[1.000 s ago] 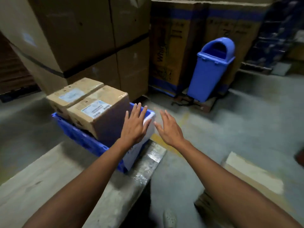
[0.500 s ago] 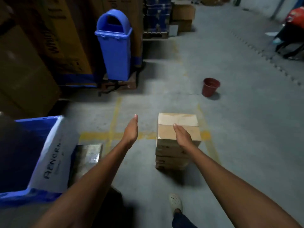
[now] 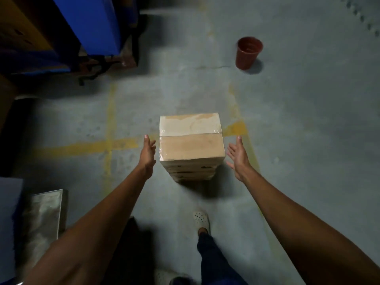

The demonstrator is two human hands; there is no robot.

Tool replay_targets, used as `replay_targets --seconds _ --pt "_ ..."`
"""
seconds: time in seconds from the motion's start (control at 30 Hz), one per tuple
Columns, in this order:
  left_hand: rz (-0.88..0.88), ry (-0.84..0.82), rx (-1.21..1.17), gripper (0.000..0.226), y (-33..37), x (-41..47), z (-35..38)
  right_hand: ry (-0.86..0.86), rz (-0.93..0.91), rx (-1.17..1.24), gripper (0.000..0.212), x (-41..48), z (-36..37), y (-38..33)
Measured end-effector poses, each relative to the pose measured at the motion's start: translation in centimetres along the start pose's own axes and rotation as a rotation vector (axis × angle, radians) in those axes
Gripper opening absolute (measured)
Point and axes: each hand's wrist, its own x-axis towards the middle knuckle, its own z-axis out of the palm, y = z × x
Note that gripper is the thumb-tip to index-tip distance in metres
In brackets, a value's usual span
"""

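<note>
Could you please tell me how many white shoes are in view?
2: one shoe just this side of the box; the other shoe at the bottom edge, partly cropped.

Our two bare hands flank a taped cardboard box on a grey concrete floor.

We hold our left hand (image 3: 147, 153) just beside the tan cardboard box (image 3: 191, 148), fingers straight, and our right hand (image 3: 237, 156) open near its other side, neither touching. A reddish-brown plastic pot (image 3: 248, 53) stands well beyond; a blue plastic bin (image 3: 90, 23) sits far left, a white perforated clog (image 3: 201, 219) below.
</note>
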Motion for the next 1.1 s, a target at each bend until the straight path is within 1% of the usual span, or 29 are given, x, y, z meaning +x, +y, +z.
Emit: replay_targets --seconds 0.17,0.3,0.37,0.43,0.47,0.57,0.63,0.77,0.9,0.97,1.0,1.03,1.07,1.1 --pt "-0.073 0.080 0.011 0.076 -1.3 4.6 2.2 -0.001 0.091 -0.044 0.074 6.0 0.0 1.2" --pt "-0.093 0.079 0.039 0.064 -2.0 6.4 4.0 -0.010 0.120 -0.120 0.073 9.6 0.2 2.8" --pt "-0.125 0.087 0.021 0.063 -2.3 7.0 4.7 0.025 0.114 -0.172 0.075 11.2 0.5 3.5" --pt "-0.185 0.123 0.012 0.067 -3.2 8.4 4.9 0.079 0.102 -0.267 0.079 12.8 0.4 4.2" --pt "-0.204 0.136 0.007 0.069 -3.8 9.1 4.7 0.090 0.104 -0.300 0.078 13.4 0.4 4.4" --pt "-0.204 0.127 -0.011 0.072 -4.6 9.8 4.2 0.055 0.175 -0.262 0.063 13.8 0.4 4.6" --pt "-0.186 0.116 -0.026 0.071 -4.8 9.2 3.6 0.036 0.170 -0.284 0.054 13.5 0.3 4.8" --pt "-0.113 0.161 -0.116 0.066 -5.5 5.5 1.7 0.079 0.020 -0.410 0.039 10.6 0.5 5.2" --pt "-0.048 0.254 -0.251 0.053 -6.6 -0.3 -0.7 0.078 -0.121 -0.460 0.041 5.9 2.0 5.1" --pt "0.002 0.277 -0.268 0.052 -7.7 -3.5 -2.4 0.052 -0.167 -0.486 0.039 3.3 2.7 5.1" --pt "0.007 0.288 -0.236 0.055 -8.9 -4.7 -3.6 0.033 -0.195 -0.506 0.037 1.9 3.1 5.1" --pt "0.021 0.334 -0.182 0.058 -10.1 -5.8 -4.9 0.006 -0.230 -0.521 0.034 0.5 3.5 5.1" --pt "0.047 0.383 -0.117 0.056 -11.1 -7.1 -6.2 -0.017 -0.266 -0.540 0.033 -0.9 3.8 5.2" --pt "0.079 0.444 -0.073 0.049 -11.7 -9.1 -7.1 -0.039 -0.310 -0.546 0.036 -2.4 4.2 5.4"
